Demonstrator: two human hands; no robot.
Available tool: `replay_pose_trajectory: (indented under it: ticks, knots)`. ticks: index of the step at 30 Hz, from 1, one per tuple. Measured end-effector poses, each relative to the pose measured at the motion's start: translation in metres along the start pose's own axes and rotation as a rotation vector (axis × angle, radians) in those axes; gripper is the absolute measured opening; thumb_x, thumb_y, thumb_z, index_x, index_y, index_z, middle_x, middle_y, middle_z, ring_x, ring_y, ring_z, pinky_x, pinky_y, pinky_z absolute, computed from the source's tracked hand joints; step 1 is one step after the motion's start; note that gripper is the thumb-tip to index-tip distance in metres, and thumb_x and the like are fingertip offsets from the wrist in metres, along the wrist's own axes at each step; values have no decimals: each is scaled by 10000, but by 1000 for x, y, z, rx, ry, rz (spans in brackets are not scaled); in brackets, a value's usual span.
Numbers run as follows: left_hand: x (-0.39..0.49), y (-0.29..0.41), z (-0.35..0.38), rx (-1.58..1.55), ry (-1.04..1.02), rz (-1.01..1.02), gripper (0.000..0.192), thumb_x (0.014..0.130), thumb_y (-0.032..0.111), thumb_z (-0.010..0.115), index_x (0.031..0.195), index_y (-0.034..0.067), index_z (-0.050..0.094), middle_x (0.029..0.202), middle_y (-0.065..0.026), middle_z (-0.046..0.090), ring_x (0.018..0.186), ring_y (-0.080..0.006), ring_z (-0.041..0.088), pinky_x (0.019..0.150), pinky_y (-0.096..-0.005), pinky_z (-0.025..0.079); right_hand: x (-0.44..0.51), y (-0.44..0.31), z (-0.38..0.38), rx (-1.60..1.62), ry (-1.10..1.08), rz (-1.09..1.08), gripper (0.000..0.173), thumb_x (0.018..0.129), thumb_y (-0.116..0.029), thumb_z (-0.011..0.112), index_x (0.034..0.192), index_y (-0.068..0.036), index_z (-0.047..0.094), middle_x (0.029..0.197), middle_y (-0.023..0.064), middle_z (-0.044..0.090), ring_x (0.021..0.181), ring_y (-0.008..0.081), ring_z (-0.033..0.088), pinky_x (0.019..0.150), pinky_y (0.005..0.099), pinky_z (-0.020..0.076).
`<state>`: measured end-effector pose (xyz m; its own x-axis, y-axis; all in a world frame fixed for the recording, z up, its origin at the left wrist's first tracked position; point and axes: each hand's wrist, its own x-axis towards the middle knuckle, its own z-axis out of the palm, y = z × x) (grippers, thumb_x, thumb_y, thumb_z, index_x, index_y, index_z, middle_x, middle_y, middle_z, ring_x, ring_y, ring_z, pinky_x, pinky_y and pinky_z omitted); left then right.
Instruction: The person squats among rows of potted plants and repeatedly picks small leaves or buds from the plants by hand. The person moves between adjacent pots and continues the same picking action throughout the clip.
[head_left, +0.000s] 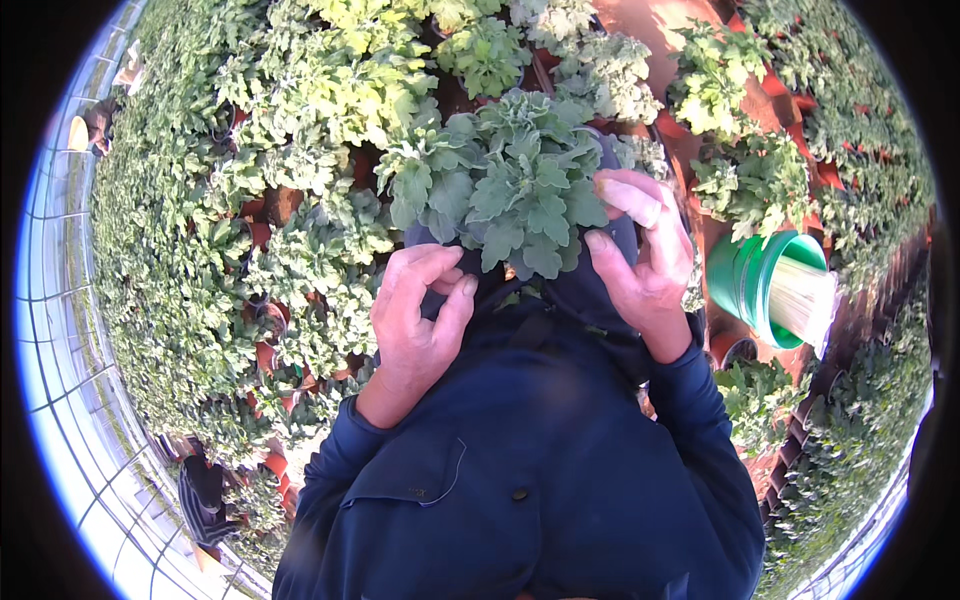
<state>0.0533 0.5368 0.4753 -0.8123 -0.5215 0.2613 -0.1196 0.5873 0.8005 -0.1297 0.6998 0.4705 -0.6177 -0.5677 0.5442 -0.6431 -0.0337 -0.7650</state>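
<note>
A leafy green potted plant (517, 180), with lobed grey-green leaves, stands upright in front of my body, between my knees; its pot is mostly hidden under the leaves. At its lower left is my left hand (421, 319), fingers curled, thumb and fingertips apart, with nothing visible between them. To the right of the foliage, my right hand (646, 251) is raised with thumb and fingers spread. Pale tape or a bandage wraps one of its fingers, and its fingertips are close to the outer leaves.
On the right a green bucket (724, 281) lies tilted, holding a bundle of thin pale sticks (802, 300) in clear plastic. Dense rows of potted plants (315, 262) surround me, with reddish-brown pots among them. Other people, partly seen, are at the far left (204, 499).
</note>
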Motion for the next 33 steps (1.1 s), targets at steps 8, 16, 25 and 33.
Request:
replay_pose_trajectory:
  ticks: [8, 16, 25, 33]
  knots:
    - [66, 6, 40, 241, 67, 355, 252, 732, 11, 760, 960, 63, 665, 999, -110, 634, 869, -273, 647, 716, -349, 537, 5, 16, 30, -40, 69, 116, 231, 818, 48, 688, 1035, -27, 676, 929, 82, 670, 822, 164, 653, 750, 268, 515]
    - [67, -12, 54, -46, 69, 67, 154, 854, -19, 653, 1005, 1, 635, 952, -68, 647, 829, -163, 635, 721, -280, 517, 0, 33, 41, 556, 199, 600, 156, 932, -22, 611, 1081, -18, 657, 913, 29, 665, 728, 80, 608, 659, 219, 495]
    - [63, -16, 62, -241, -49, -117, 160, 915, 43, 639, 1062, -16, 614, 880, -10, 632, 714, -41, 554, 625, -203, 471, -10, 31, 31, 450, 182, 511, 135, 917, 9, 614, 1048, 7, 646, 997, 13, 654, 805, 66, 627, 715, 215, 508]
    - [61, 7, 70, -623, -251, -413, 154, 917, 125, 646, 1037, 30, 625, 786, 36, 607, 657, -17, 514, 554, -197, 434, -4, 8, 5, -148, 203, 32, 320, 770, 60, 702, 1071, -44, 669, 991, 125, 659, 890, 237, 652, 764, 315, 524]
